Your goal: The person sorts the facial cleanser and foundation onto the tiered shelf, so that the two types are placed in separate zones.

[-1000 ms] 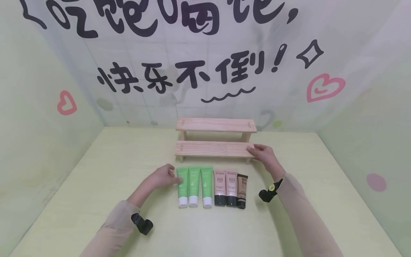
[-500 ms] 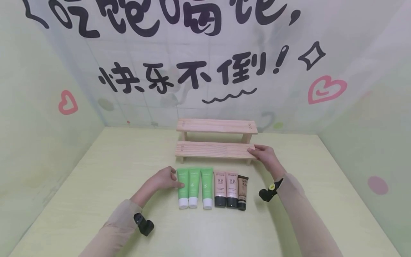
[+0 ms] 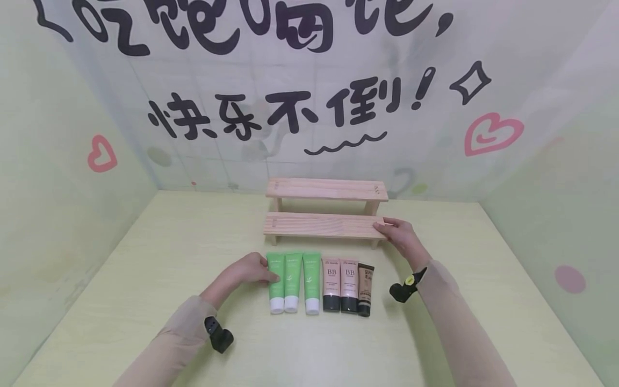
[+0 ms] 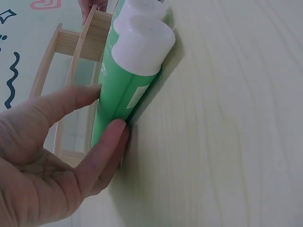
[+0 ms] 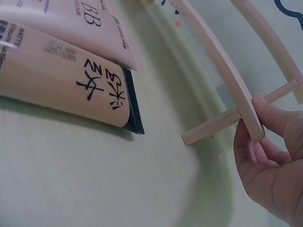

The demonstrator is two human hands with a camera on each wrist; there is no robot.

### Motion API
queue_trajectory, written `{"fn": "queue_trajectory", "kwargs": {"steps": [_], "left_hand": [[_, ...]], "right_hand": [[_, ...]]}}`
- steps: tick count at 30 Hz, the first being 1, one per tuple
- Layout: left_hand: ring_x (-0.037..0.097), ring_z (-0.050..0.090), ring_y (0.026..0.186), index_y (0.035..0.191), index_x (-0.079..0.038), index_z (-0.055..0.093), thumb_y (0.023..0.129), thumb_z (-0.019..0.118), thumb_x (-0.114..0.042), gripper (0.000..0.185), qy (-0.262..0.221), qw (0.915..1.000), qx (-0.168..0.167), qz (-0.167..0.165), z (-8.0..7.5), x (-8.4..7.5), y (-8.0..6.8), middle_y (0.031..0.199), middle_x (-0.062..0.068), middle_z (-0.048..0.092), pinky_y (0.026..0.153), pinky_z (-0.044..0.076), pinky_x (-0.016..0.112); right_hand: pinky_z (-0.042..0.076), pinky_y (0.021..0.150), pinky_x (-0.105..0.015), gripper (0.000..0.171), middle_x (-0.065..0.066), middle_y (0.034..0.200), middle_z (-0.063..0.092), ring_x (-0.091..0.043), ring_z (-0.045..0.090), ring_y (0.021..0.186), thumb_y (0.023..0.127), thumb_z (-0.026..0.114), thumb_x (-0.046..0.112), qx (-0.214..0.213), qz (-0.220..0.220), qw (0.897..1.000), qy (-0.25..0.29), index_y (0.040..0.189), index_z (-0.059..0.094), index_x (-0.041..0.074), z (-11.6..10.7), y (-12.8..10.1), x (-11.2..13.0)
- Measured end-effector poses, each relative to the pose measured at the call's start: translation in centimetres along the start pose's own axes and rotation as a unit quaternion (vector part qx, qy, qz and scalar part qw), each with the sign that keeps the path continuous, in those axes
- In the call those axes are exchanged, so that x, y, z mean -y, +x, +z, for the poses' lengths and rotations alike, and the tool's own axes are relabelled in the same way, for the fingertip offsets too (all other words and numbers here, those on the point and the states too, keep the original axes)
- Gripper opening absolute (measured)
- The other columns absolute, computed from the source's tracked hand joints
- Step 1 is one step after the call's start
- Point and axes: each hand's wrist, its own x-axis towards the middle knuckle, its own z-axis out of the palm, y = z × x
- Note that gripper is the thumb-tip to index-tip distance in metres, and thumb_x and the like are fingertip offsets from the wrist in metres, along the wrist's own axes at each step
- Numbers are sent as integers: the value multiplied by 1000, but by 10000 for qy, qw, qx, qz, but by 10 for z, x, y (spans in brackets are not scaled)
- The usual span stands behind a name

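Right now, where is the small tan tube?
In the head view, the small tan tube lies rightmost in the row, beside a pink BB tube, below the wooden rack.

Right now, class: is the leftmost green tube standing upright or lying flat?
Lying flat. The leftmost green tube lies along the table, white cap toward the camera, the left hand pinching its side.

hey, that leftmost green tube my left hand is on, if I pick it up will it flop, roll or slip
The leftmost green tube looks like soft plastic with a flat crimped end, so it probably bends slightly but won't roll far. Its glossy skin may be a bit slippery. The left hand pinches it by thumb and fingers near the crimp, so the white cap end may droop.
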Motion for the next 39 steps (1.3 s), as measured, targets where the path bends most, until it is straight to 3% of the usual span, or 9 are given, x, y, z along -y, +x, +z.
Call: {"fn": "queue_trajectory", "kwargs": {"steps": [2, 4, 10, 22, 30, 39], "left_hand": [[14, 48, 60, 71, -5, 61, 72, 73, -29, 27, -7, 10000, 31, 27, 2, -2, 1, 63, 3, 58, 57, 40, 23], [13, 51, 58, 67, -7, 60, 72, 73, -29, 26, -17, 10000, 30, 61, 4, -4, 2, 62, 2, 59, 55, 41, 21], [14, 56, 57, 73, -4, 61, 73, 73, -30, 29, -93, 9999, 130, 29, 5, -5, 3, 63, 5, 62, 56, 46, 22], [12, 60, 56, 72, -3, 62, 78, 70, -29, 28, -465, 9988, 147, -39, 7, 4, 2, 63, 5, 65, 59, 50, 22], [14, 61, 61, 82, -1, 62, 80, 68, -28, 28, -733, 9972, 138, -93, 6, 4, -3, 71, 7, 66, 65, 51, 25], [15, 64, 64, 94, 4, 57, 85, 63, -24, 30, -941, 9949, 341, 100, 7, 4, -6, 77, 11, 66, 67, 54, 27]], "right_hand": [[33, 110, -34, 67, -25, 143, 32, -30, 38, 130, 90, 56, 19, -2, 6, 10000, -15, 142, 21, -4, 0, -1, 0], [34, 110, -33, 67, -25, 142, 33, -28, 40, 128, 90, 56, 19, -3, 8, 10000, -23, 141, 21, -5, -1, -2, 1], [35, 109, -32, 66, -26, 140, 35, -22, 48, 119, 91, 55, 18, 74, -57, 9999, -75, 141, 20, -7, 0, -3, 1], [34, 109, -34, 66, -25, 142, 33, -31, 38, 129, 92, 54, 19, 51, 9, 9999, -100, 142, 19, -5, 1, -6, 2], [33, 110, -34, 66, -26, 142, 33, -29, 37, 130, 92, 54, 19, 169, -22, 9998, -140, 142, 18, -5, 2, -8, 5], [33, 110, -34, 66, -26, 142, 34, -30, 37, 130, 92, 54, 20, 157, 17, 9997, -184, 142, 18, -5, 2, -9, 7]]}}
